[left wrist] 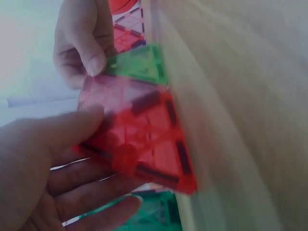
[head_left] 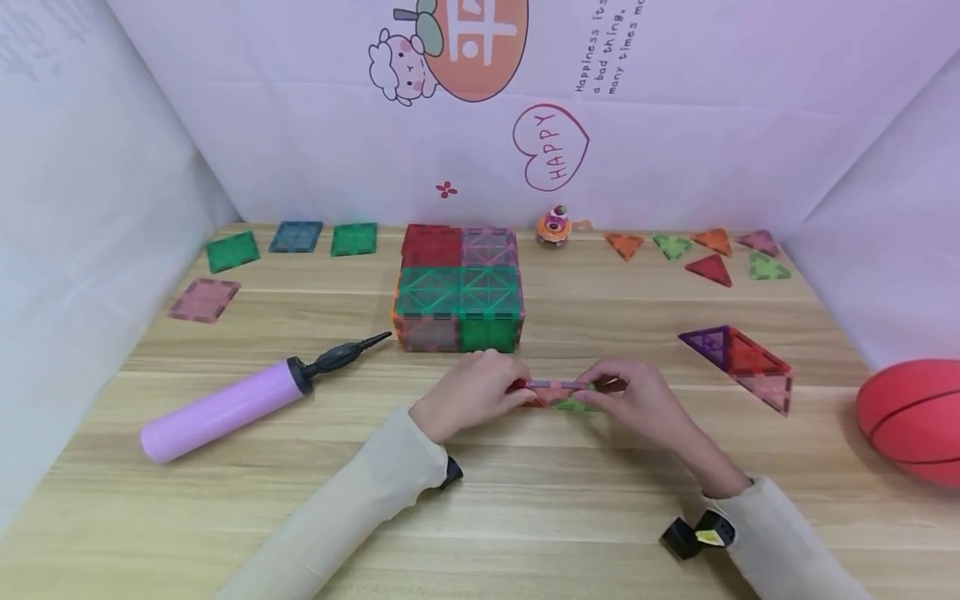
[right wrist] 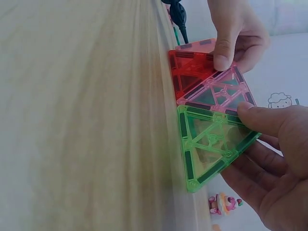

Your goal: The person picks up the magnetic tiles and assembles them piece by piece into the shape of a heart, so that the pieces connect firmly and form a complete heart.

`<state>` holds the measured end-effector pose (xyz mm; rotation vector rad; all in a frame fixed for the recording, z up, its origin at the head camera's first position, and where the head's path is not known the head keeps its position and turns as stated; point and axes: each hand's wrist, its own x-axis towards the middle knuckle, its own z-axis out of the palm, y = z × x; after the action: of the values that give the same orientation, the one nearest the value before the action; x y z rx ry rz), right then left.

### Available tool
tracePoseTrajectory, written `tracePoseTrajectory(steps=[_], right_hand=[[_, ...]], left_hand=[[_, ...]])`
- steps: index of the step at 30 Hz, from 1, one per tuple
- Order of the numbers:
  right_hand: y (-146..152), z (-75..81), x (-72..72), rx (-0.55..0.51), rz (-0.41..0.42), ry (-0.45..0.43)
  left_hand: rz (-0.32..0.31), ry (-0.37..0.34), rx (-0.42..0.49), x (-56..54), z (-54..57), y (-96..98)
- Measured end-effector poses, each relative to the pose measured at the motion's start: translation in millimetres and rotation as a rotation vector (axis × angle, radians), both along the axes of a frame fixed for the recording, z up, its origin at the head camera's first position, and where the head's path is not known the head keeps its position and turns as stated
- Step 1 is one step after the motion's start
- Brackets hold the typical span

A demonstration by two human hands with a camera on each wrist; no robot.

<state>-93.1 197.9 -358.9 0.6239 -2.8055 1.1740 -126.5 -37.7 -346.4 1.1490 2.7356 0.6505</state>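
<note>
Over the middle of the table, both hands hold a row of translucent triangular magnetic tiles joined edge to edge. My left hand [head_left: 478,390] pinches the red triangular tile [right wrist: 187,79] between thumb and fingers. A pink triangular tile [right wrist: 224,91] sits between the red one and a light green triangular tile [right wrist: 211,139]. With thumb and fingers, my right hand [head_left: 637,396] grips the green tile, its thumb touching the corner where pink and green meet. Just beyond the hands stands a box of magnetic tiles [head_left: 489,292], green on top and red and pink behind.
A purple hand pump [head_left: 225,410] lies at left. Loose square tiles [head_left: 232,252] lie at back left, small triangles [head_left: 709,268] at back right. A joined purple, red and pink strip [head_left: 753,362] lies right, near a red ball [head_left: 917,421]. A small figurine [head_left: 553,227] stands at the back.
</note>
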Motion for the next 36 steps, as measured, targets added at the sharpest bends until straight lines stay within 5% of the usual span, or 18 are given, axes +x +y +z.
tracePoseTrajectory(steps=[5,10,13,18,23,36], right_hand=[[0,-0.5,0.6,0.000,-0.009,-0.004],[5,0.8,3.1,0.009,-0.025,-0.004],[9,0.8,4.5,0.011,-0.034,0.009],[18,-0.1,8.2,0.008,-0.042,0.060],[35,-0.2,15.3,0.074,-0.091,0.114],[107,4.9,31.8,0.196,-0.441,0.176]], left_hand=[[0.010,0.103,0.099,-4.4,2.6,-14.3],[0.086,0.395,0.165,-13.7,10.0,-31.2],[0.154,0.506,0.114,-20.4,12.5,-38.9],[0.249,0.507,-0.018,-29.8,11.0,-46.3],[0.278,0.497,-0.079,-34.5,8.6,-47.9],[0.279,0.532,-0.119,-33.8,6.6,-47.0]])
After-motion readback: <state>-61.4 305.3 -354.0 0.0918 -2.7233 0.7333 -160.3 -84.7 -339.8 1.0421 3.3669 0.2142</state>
